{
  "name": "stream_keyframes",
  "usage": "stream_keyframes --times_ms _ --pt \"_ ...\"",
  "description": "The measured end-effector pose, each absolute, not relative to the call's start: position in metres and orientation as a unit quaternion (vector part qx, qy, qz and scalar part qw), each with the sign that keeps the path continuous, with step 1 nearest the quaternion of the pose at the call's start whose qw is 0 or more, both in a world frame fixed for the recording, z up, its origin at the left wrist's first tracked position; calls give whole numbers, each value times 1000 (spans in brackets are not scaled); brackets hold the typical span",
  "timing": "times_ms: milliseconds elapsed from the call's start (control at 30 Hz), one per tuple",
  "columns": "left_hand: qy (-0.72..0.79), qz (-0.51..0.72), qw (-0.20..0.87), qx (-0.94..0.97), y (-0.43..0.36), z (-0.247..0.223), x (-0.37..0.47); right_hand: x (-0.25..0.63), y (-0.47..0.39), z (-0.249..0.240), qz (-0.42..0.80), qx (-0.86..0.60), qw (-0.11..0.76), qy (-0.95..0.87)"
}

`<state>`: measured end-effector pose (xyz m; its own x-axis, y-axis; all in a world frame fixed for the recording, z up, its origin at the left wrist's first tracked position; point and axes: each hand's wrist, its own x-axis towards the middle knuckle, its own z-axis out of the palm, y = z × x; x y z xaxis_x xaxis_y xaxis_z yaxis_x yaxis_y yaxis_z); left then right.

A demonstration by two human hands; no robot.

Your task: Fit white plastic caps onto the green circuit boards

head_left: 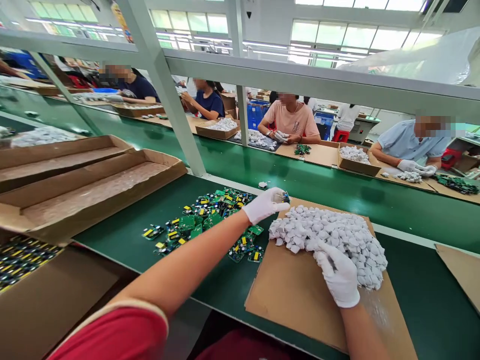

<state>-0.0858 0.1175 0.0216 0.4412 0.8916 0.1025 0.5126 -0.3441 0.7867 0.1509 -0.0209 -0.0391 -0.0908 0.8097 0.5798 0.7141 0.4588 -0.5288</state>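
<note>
My left hand (265,205), in a white glove, pinches a small circuit board (286,198) above the far edge of the green table. Below and left of it lies a loose pile of green circuit boards (213,218) with yellow and black parts. My right hand (337,275), also gloved in white, is at the near side of a heap of small white pieces (333,227). Its fingers are curled together at the heap; whether they hold a piece is hidden. The heap rests on a flat cardboard sheet (292,300).
Long cardboard trays (93,187) stand at the left, above a box of boards (22,262). A slanted metal post (168,95) and a green conveyor (225,162) lie beyond the table. Several people sit across it. Another cardboard piece (463,272) is at the right.
</note>
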Motion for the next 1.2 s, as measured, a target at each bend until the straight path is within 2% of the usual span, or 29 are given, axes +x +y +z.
stream_keyframes --times_ms 33,100,133,200,267,433,633,700,933,1067,1200 --pt "425 305 409 748 102 18 -75 149 -20 -39 44 -522 421 -741" --pt "297 422 660 547 70 9 -54 145 -18 -41 20 -523 398 -754" --pt "235 438 746 443 57 3 -46 143 -18 -42 7 -525 393 -755" --pt "143 421 852 277 37 -6 -36 141 -18 -46 -17 -532 388 -753" --pt "104 383 894 208 28 -12 -36 140 -20 -48 -36 -537 382 -751" --pt "47 413 884 216 35 -11 -51 129 -16 -35 -64 -549 356 -753" --pt "41 449 874 181 43 -9 -53 100 11 -6 -79 -630 192 -748" --pt "50 443 876 185 43 -10 -53 97 17 -6 -74 -622 166 -762" --pt "77 437 874 197 42 -11 -51 117 2 -35 -48 -600 228 -765" --pt "78 427 876 210 42 -12 -49 113 3 -30 -48 -602 282 -745" --pt "70 424 876 218 43 -10 -49 111 16 -12 -141 -626 196 -741"
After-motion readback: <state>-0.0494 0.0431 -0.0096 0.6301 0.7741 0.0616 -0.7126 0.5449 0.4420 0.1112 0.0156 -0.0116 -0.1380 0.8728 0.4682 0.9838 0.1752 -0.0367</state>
